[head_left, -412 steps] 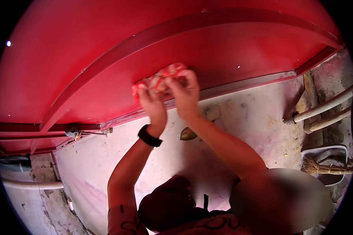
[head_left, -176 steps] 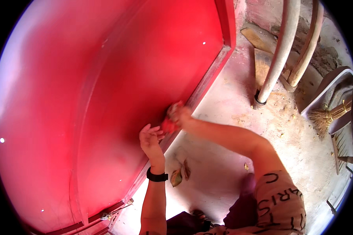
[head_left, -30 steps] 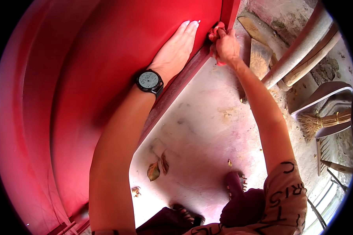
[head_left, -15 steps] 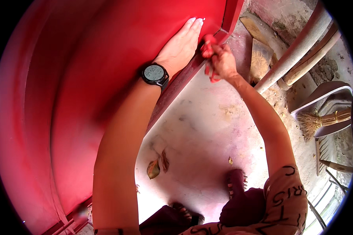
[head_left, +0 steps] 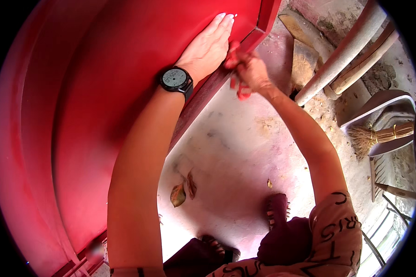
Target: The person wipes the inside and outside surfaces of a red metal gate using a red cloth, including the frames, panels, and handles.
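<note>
A large red panel fills the left and centre of the frame, its lower edge running as a ridge from the lower left up to the upper centre. The left hand is laid flat and open on the panel in the upper centre, fingers pointed toward the top of the frame, nothing gripped; a black watch is worn on its wrist. Just to the right of it, touching the ridge, the right hand is clenched around a red cloth, a fold of which hangs out below the fist. The cloth is thus pressed against the edge, with the right hand the nearer one and the left hand just beside it on the panel face. The long axis of the edge slants from lower left to upper right. Below, a pale concrete floor with dry leaves is seen; pipes and a broom are seen at the right.
</note>
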### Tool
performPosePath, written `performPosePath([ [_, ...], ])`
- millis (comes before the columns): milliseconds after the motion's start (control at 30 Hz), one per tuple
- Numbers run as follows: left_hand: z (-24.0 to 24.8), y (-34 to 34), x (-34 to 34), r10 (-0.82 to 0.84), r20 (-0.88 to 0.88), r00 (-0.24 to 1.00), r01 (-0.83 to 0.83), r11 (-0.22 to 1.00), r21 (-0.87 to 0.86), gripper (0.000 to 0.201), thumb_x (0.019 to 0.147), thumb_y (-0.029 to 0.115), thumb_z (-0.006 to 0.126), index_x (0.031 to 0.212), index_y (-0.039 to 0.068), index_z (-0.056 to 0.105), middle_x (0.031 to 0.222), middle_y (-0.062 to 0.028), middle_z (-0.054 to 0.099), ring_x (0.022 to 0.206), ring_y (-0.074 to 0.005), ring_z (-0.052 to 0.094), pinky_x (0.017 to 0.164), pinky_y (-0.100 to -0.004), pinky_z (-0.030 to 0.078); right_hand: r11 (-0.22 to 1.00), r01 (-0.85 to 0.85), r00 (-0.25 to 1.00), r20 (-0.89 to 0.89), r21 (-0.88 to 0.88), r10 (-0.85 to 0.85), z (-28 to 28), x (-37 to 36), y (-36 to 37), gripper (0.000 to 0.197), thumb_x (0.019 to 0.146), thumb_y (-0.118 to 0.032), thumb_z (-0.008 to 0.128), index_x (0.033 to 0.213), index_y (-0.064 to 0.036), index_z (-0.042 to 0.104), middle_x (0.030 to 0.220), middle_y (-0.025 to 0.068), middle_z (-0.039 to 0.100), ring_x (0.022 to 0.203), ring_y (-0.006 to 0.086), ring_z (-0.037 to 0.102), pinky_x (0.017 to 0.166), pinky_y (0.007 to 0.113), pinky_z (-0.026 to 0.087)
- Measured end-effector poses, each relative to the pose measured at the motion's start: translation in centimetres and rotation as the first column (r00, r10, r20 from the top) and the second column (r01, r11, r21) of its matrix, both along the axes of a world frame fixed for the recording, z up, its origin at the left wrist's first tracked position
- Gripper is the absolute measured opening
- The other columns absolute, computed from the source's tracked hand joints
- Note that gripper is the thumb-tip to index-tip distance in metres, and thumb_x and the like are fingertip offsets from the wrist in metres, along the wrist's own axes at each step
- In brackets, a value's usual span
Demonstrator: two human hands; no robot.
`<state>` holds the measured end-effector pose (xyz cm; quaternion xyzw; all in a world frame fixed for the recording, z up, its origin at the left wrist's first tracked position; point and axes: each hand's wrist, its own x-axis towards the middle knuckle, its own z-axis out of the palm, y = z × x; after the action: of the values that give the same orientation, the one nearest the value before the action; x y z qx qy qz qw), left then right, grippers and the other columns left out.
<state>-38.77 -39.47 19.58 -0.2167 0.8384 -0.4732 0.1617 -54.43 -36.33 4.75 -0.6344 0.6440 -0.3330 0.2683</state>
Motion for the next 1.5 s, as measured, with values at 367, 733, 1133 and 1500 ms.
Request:
performPosePath([
  [367, -0.2, 0.0, -0.2, -0.055, -0.247, 0.967, 0.109, 0.972, 0.209, 0.033, 0.085, 0.018, 0.049, 0.109, 0.002, 0.065, 0.131, -0.013, 0.053, 0.135, -0.0259, 0.035, 0.116, -0.0406, 0.018, 0.91, -0.334, 0.762, -0.499, 0.245, 0.413, 0.1, 7.8, 4.6, 0.072, 0.055, -0.011, 0.081, 0.122, -0.0116, 0.057, 0.126, 0.0163, 0.047, 0.128, 0.0296, 0.037, 0.091, 0.036, 0.049],
  [733, 2.4, 4.6, 4.9, -0.088, -0.376, 0.923, 0.179, 0.96, 0.213, 0.027, 0.083, 0.012, 0.052, 0.103, -0.001, 0.066, 0.129, -0.015, 0.055, 0.131, -0.0265, 0.04, 0.114, -0.039, 0.026, 0.998, 0.041, 0.991, -0.132, 0.045, -0.035, 1.8, 1.8, 1.4, 0.043, 0.073, -0.002, 0.059, 0.114, -0.0153, 0.061, 0.116, 0.019, 0.056, 0.091, 0.0283, 0.064, 0.074, 0.038, 0.056],
  [1133, 1.9, 4.6, 5.6, -0.066, -0.311, 0.948, 0.126, 0.977, 0.175, 0.029, 0.083, 0.016, 0.05, 0.102, 0.003, 0.067, 0.135, -0.0113, 0.05, 0.134, -0.0252, 0.035, 0.115, -0.038, 0.023, 0.641, -0.663, 0.375, 0.912, 0.387, -0.164, 1.1, -0.3, 5.5, 0.039, 0.09, -0.014, 0.056, 0.127, -0.0008, 0.052, 0.108, 0.0073, 0.061, 0.093, 0.0149, 0.059, 0.084, 0.028, 0.049],
  [1500, 1.7, 4.6, 5.7, -0.062, -0.33, 0.942, 0.125, 0.977, 0.174, 0.026, 0.083, 0.02, 0.052, 0.097, 0.008, 0.07, 0.135, -0.0093, 0.051, 0.134, -0.0251, 0.035, 0.116, -0.0379, 0.02, 0.764, -0.548, 0.609, 0.788, 0.341, 0.085, 0.8, -2.2, 6.1, 0.047, 0.082, -0.005, 0.065, 0.125, 0.0025, 0.049, 0.117, 0.0082, 0.058, 0.098, 0.0156, 0.06, 0.083, 0.029, 0.051],
])
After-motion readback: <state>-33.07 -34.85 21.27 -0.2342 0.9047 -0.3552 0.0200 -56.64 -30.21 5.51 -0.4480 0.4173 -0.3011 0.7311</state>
